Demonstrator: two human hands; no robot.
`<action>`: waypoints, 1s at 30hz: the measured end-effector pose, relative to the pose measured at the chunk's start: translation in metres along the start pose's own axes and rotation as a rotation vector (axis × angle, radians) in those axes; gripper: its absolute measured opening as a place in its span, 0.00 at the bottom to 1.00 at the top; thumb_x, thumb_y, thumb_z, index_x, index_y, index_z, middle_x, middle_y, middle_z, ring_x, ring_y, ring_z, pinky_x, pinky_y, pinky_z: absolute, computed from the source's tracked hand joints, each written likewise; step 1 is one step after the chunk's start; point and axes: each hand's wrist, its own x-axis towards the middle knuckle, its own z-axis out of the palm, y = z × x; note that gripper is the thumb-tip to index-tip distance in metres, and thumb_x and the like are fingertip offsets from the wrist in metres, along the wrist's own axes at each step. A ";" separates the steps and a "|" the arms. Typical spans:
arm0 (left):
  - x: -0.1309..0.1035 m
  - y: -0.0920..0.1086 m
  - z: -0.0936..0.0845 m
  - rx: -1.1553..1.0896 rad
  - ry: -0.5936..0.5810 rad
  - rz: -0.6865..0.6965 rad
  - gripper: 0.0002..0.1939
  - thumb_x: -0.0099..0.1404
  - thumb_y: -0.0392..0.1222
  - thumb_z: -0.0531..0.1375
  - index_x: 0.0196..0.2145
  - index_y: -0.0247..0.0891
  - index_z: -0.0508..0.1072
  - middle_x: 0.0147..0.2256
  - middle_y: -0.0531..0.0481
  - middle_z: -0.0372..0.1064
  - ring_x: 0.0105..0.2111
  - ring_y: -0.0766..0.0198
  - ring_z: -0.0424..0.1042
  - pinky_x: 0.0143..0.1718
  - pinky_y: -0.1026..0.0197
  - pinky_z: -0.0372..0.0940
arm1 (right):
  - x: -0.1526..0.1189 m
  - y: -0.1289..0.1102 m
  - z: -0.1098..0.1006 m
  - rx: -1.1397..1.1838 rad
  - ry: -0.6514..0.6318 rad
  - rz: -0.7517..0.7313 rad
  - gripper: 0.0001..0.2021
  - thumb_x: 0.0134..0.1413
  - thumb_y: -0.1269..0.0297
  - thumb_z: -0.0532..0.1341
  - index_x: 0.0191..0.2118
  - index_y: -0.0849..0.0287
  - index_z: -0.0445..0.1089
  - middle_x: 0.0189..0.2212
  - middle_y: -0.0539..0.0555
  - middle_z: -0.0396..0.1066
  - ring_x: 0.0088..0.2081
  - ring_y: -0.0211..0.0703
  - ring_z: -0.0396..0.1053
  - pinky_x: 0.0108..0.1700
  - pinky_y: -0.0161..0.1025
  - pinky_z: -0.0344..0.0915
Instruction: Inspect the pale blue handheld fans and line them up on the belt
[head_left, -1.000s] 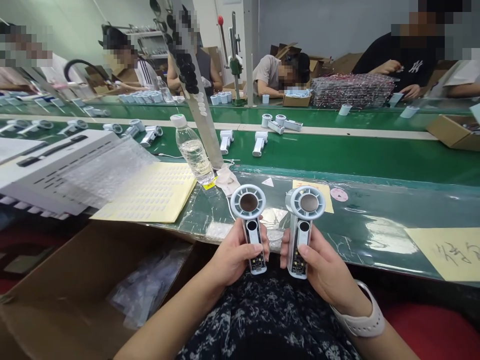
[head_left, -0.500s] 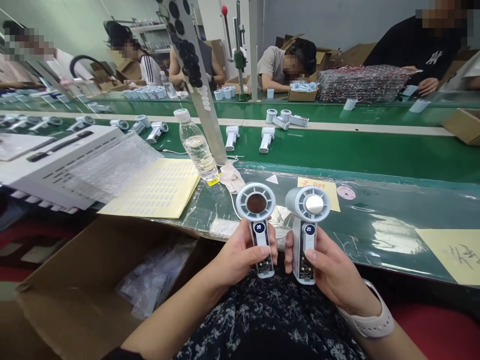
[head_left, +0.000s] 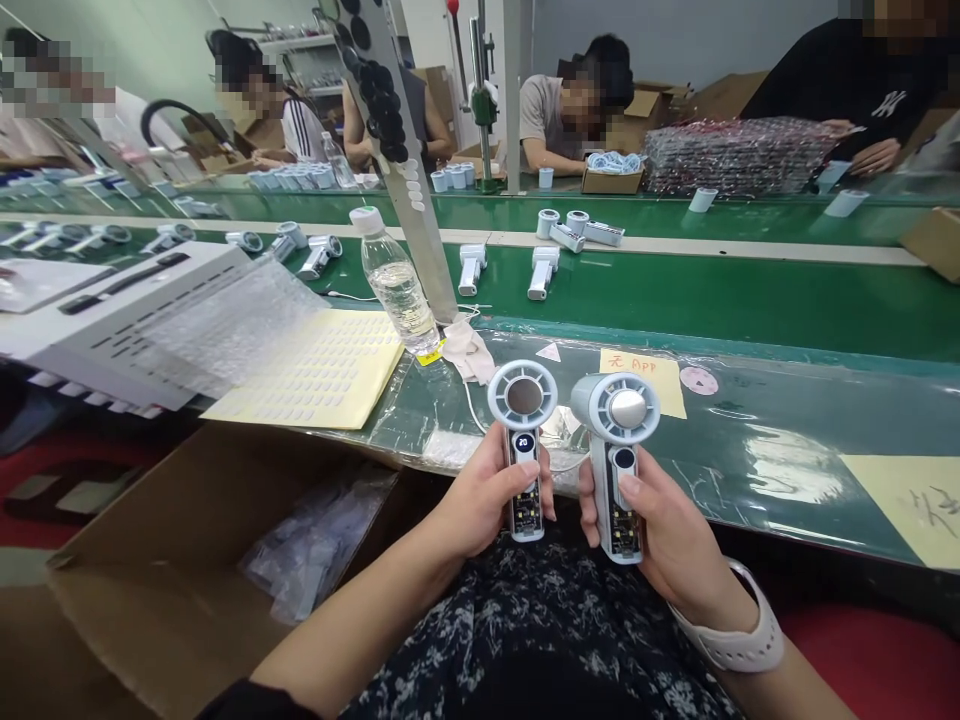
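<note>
Two light blue handheld fans stand upright side by side above my lap, at the table's front edge. My left hand (head_left: 491,492) is wrapped round the handle of the left fan (head_left: 523,400), thumb on its front, and its round display reads 20. The handle of the right fan (head_left: 626,410) is in my right hand (head_left: 675,520), with the thumb just below a dark display. Circuit boards show in both handles. The left fan has a dark centre disc, the right one a shiny silver disc. The two fans do not touch.
A water bottle (head_left: 397,285) stands beside a metal post (head_left: 420,230), near a yellow sticker sheet (head_left: 322,375). More fans (head_left: 544,272) lie on the green belt (head_left: 675,300). An open carton (head_left: 150,510) sits low at left. People work across the line.
The right fan's display has gone from 20 to dark. The left fan has shifted slightly up and right in view, and the right fan's handle has swung a little to the right.
</note>
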 end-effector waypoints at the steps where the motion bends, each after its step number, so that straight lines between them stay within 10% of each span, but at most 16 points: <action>1: 0.001 0.001 0.000 0.018 0.013 -0.003 0.18 0.59 0.45 0.66 0.40 0.39 0.62 0.32 0.55 0.66 0.24 0.68 0.70 0.27 0.61 0.69 | 0.001 -0.001 0.001 0.009 0.023 -0.001 0.12 0.58 0.55 0.64 0.43 0.55 0.69 0.34 0.52 0.70 0.27 0.38 0.67 0.26 0.35 0.69; 30: 0.006 -0.003 -0.002 0.131 -0.054 -0.047 0.19 0.59 0.47 0.66 0.41 0.38 0.63 0.32 0.54 0.67 0.25 0.66 0.70 0.28 0.60 0.67 | 0.003 -0.009 0.002 0.070 -0.037 0.033 0.11 0.59 0.55 0.63 0.39 0.57 0.69 0.34 0.52 0.71 0.29 0.40 0.70 0.30 0.38 0.70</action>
